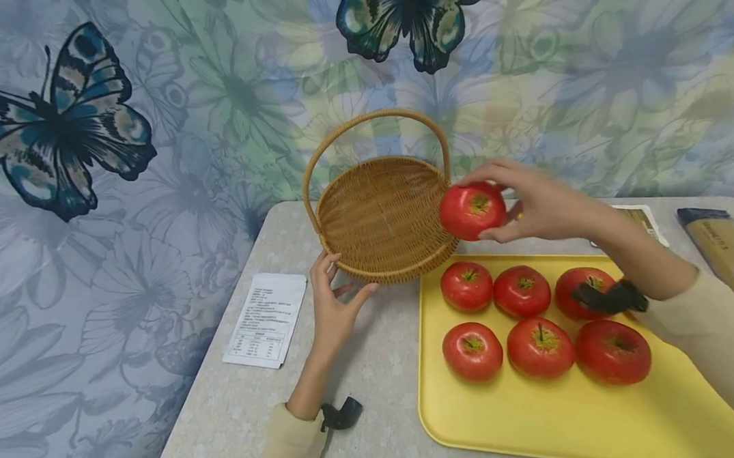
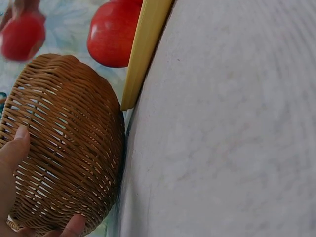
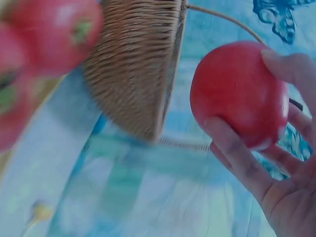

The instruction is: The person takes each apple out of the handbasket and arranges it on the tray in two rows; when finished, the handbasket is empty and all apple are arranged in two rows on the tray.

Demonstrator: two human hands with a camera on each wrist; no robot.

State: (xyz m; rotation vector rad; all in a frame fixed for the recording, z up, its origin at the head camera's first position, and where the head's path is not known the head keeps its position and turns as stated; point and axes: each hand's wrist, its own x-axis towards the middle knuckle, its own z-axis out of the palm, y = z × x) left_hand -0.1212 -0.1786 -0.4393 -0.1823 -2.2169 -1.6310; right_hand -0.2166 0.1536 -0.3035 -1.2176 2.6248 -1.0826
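In the head view my right hand (image 1: pixel 541 204) grips a red apple (image 1: pixel 472 211) between thumb and fingers, above the back edge of the yellow tray and overlapping the right rim of the wicker basket (image 1: pixel 381 218). The right wrist view shows the same apple (image 3: pixel 239 94) held up beside the basket (image 3: pixel 136 64). My left hand (image 1: pixel 336 305) holds the basket at its front left, thumb and fingers spread round its wall. In the left wrist view the thumb and fingertips lie against the basket's weave (image 2: pixel 64 143). Inside the basket, only bare wicker shows.
Several red apples (image 1: pixel 540 348) sit in two rows on the yellow tray (image 1: pixel 504 421), right of the basket. A white printed packet (image 1: pixel 266 320) lies at left. Brown packaging (image 1: pixel 724 247) lies at the far right. Behind the table hangs a butterfly-and-flower backdrop (image 1: pixel 238 91).
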